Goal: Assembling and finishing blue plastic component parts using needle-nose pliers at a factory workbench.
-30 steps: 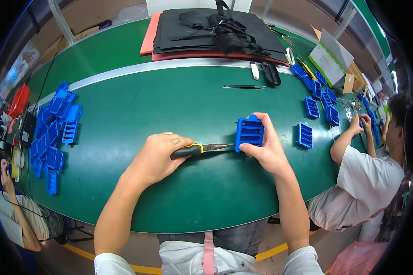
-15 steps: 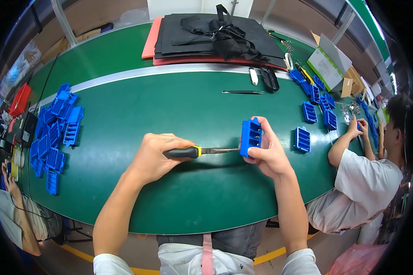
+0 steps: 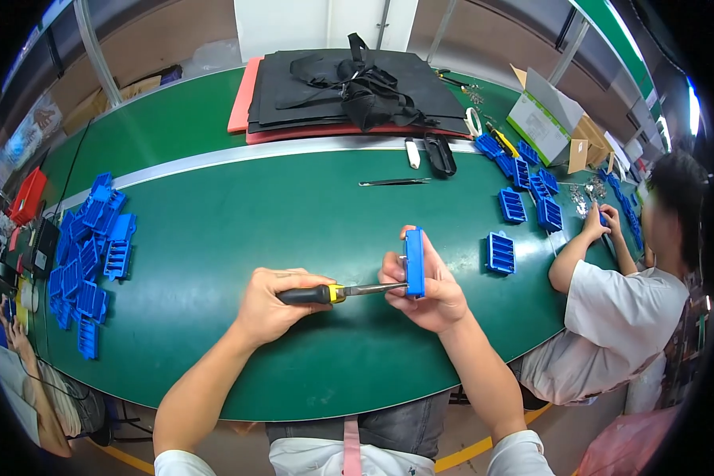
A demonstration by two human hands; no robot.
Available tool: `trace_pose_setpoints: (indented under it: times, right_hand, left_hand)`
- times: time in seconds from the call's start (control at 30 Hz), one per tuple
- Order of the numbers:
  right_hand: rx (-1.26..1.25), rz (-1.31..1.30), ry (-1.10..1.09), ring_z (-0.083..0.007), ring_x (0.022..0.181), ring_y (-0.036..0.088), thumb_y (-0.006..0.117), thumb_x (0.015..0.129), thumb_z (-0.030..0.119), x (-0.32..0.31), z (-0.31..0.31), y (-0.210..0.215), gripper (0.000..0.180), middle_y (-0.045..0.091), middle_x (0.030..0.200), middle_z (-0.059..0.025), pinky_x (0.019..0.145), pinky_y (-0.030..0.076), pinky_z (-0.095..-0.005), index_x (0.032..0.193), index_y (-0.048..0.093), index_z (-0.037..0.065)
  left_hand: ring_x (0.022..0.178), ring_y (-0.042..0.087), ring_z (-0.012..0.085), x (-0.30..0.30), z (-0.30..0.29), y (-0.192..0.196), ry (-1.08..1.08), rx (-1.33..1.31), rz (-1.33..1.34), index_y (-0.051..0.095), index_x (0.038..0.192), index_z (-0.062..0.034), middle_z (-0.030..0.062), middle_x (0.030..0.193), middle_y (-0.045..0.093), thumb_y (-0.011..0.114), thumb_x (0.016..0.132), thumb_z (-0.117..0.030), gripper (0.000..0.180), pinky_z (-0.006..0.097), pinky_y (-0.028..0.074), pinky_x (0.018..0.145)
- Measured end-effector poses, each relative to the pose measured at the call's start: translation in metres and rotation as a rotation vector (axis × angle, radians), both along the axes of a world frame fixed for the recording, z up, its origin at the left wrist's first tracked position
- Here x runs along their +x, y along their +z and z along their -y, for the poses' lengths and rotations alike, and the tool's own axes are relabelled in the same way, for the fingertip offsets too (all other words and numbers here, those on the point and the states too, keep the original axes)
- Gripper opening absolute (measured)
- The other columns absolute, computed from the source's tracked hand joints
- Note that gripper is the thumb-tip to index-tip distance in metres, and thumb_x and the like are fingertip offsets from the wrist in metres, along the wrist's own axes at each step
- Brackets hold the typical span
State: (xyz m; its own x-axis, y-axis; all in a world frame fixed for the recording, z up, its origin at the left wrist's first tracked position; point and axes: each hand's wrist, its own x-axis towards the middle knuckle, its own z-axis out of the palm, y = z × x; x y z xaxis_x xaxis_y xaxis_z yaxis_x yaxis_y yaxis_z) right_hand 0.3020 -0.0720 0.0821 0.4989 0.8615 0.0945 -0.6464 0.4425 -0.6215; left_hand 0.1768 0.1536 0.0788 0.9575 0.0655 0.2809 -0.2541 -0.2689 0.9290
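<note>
"Pliers point(image 3: 305, 296), where are they?"

"In the left hand point(image 3: 271, 303), fingers closed round the handles, nose pointing right at the lower end of the tray point(image 3: 416, 258)."

"And the tray?"

"In the right hand point(image 3: 439, 303), over the table point(image 3: 349, 365), clamped between thumb and fingers. It stands nearly edge-on, so its inside is hidden. Whether the nose grips anything I cannot tell; fingertips crowd that spot."

"What else is hard to make out?"

"The pile point(image 3: 92, 247) at left: its blue pieces overlap. The co-worker point(image 3: 25, 381) on that side is partly cut off."

"Edges and room?"

"The table's near edge curves just before the lap point(image 3: 397, 416). Green surface gives room between pile and left hand, and up to the tweezers point(image 3: 393, 182). A loose tray point(image 3: 500, 254) near the right hand narrows that side."
</note>
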Motion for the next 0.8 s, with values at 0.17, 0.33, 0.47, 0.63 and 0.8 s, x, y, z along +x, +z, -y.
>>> trace_pose_setpoints:
  times: [0.17, 0.33, 0.47, 0.63, 0.8]
  right_hand:
    - [0.036, -0.006, 0.032, -0.0189, 0.082, 0.047, 0.079, 0.074, 0.011, 0.002, 0.002, -0.002, 0.077, 0.044, 0.097, -0.0114, 0.055, 0.036, -0.0244, 0.133, 0.031, 0.023]
    - [0.039, 0.032, 0.001, -0.0167, 0.077, 0.044, 0.075, 0.076, 0.009, -0.001, -0.001, 0.007, 0.069, 0.041, 0.091, -0.008, 0.054, 0.036, -0.022, 0.132, 0.035, 0.02]
    - [-0.076, 0.144, -0.131, -0.0172, 0.078, 0.045, 0.076, 0.074, 0.01, 0.008, 0.0, 0.008, 0.069, 0.043, 0.091, -0.0081, 0.055, 0.036, -0.0244, 0.128, 0.036, 0.022]
    - [-0.061, 0.136, -0.215, -0.0224, 0.092, 0.057, 0.074, 0.075, 0.002, 0.02, 0.008, -0.001, 0.069, 0.054, 0.106, -0.0117, 0.061, 0.044, -0.0313, 0.129, 0.035, 0.02]
    - [-0.089, 0.181, -0.281, -0.0213, 0.093, 0.058, 0.075, 0.073, -0.002, 0.007, 0.007, 0.004, 0.067, 0.054, 0.106, -0.0101, 0.065, 0.048, -0.0335, 0.125, 0.036, 0.016]
  left_hand:
    - [0.078, 0.069, 0.0169, 0.001, 0.004, 0.003, -0.04, -0.061, -0.038, 0.073, 0.1, -0.0037, 0.0094, 0.089, 0.073, 0.076, 0.073, 0.004, 0.028, 0.027, 0.053, 0.072]
    - [0.077, 0.068, 0.0166, 0.004, 0.003, 0.002, -0.039, 0.007, -0.008, 0.073, 0.101, -0.0041, 0.0094, 0.089, 0.072, 0.078, 0.072, 0.003, 0.03, 0.027, 0.053, 0.071]
    - [0.077, 0.068, 0.0175, 0.009, -0.004, -0.003, -0.008, 0.059, 0.034, 0.073, 0.103, -0.0055, 0.0097, 0.088, 0.072, 0.079, 0.072, -0.001, 0.032, 0.028, 0.053, 0.071]
    - [0.084, 0.069, 0.0228, 0.005, -0.035, 0.012, 0.152, 0.28, -0.088, 0.074, 0.099, -0.0066, 0.0104, 0.089, 0.072, 0.079, 0.071, -0.004, 0.028, 0.03, 0.053, 0.074]
    - [0.109, 0.058, 0.0284, -0.007, -0.044, 0.024, 0.21, 0.648, -0.181, 0.071, 0.102, -0.0039, 0.0112, 0.098, 0.069, 0.081, 0.066, -0.008, 0.037, 0.037, 0.048, 0.09]
